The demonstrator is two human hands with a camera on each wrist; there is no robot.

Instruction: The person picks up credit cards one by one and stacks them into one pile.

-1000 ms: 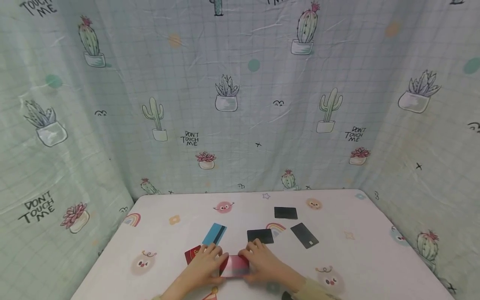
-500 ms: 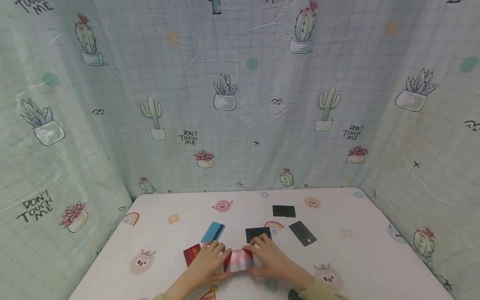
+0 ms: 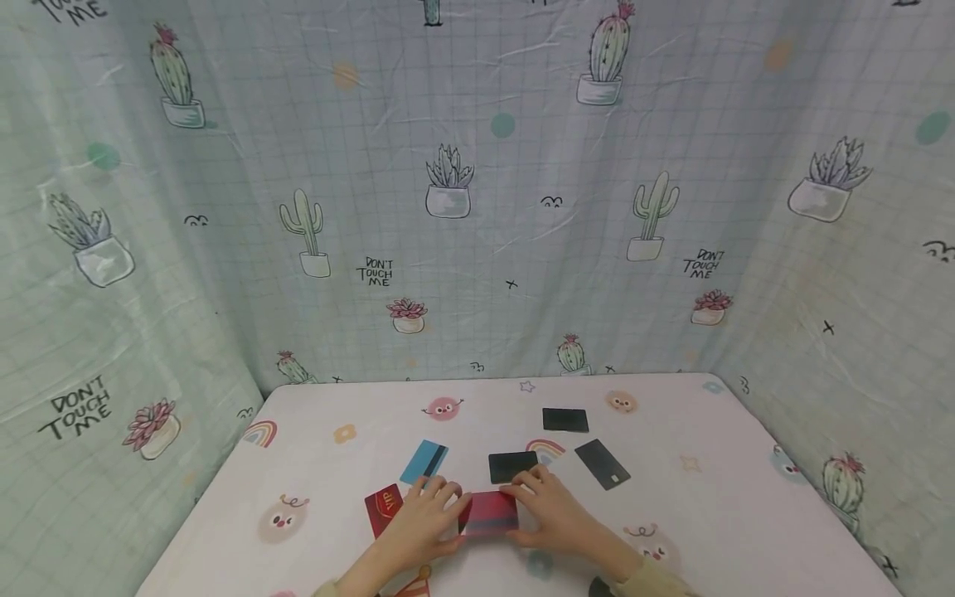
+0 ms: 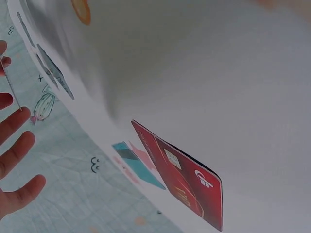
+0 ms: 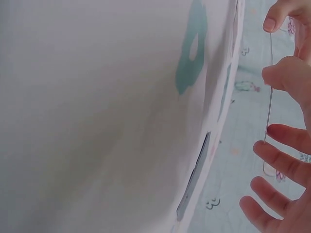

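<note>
A red card (image 3: 491,513) with a dark stripe is held between both hands above the table. My left hand (image 3: 424,524) pinches its left end, with the thumb at the near edge and fingers at the far edge. On the right end, my right hand (image 3: 555,518) pinches it the same way. In the right wrist view the card (image 5: 270,104) shows edge-on as a thin line between fingertips. Beside the left hand lies a red VIP card (image 3: 382,504), and a blue card (image 3: 422,461) with a dark stripe lies just beyond. A black card (image 3: 511,467) is beyond the right fingers.
Farther back on the white patterned table (image 3: 313,464) lie another black card (image 3: 564,419) and a dark grey card (image 3: 603,464) with a chip. A cactus-print curtain (image 3: 477,249) surrounds the back and sides. A dark object (image 3: 599,587) shows by the right sleeve.
Both hands have shifted slightly right with the card between them. Its tilt has changed: the shiny pale-pink face now looks deep red with a stripe. The other cards stay put.
</note>
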